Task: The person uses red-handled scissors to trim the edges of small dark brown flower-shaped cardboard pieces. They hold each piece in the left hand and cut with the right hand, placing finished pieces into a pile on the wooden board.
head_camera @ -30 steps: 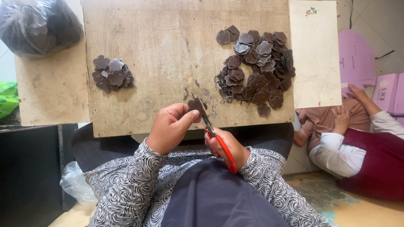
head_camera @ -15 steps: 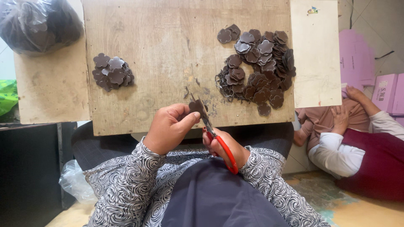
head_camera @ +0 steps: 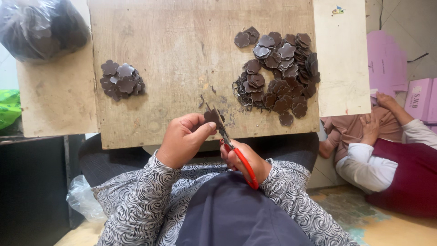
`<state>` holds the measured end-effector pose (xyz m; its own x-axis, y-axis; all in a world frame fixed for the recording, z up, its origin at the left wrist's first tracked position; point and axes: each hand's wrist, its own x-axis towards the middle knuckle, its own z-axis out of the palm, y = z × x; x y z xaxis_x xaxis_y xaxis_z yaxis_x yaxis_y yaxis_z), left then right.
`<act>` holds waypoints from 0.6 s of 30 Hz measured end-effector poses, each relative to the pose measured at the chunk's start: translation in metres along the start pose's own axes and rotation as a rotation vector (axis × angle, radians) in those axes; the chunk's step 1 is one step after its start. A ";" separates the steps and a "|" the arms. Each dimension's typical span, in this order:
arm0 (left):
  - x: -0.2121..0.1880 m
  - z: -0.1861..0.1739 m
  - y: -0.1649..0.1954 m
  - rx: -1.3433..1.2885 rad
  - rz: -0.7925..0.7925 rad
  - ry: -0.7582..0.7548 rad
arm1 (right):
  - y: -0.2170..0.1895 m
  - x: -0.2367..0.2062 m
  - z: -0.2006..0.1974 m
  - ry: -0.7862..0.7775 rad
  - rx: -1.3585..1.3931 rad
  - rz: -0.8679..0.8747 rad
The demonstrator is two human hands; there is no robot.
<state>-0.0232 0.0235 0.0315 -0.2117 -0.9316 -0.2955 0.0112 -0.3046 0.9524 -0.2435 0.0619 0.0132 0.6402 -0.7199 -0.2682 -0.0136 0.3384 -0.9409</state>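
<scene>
Left hand (head_camera: 184, 139), just below frame centre, pinches a small brown flower-shaped piece (head_camera: 212, 116) between thumb and fingertips, at the wooden board's (head_camera: 173, 41) near edge; right hand (head_camera: 243, 159), lower right of it, is closed round the red handles of scissors (head_camera: 230, 146), whose blades slant up-left and meet the piece from below-right; both hands are alike near.

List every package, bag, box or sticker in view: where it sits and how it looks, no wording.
Clear plastic bag: top left on the table, bulging, full of dark pieces.
Pink boxes: right edge, flat and rectangular, stacked by the seated person.
Small sticker: top of the pale board at right, multicoloured.
Green bag: left edge, crumpled.
</scene>
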 end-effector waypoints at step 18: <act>0.007 0.002 -0.009 -0.267 -0.029 -0.094 | 0.002 0.000 0.000 -0.077 0.053 0.003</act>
<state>-0.0269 0.0202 0.0214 -0.3055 -0.9029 -0.3024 0.2582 -0.3842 0.8864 -0.2436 0.0624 0.0112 0.6977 -0.6706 -0.2518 0.0242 0.3734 -0.9273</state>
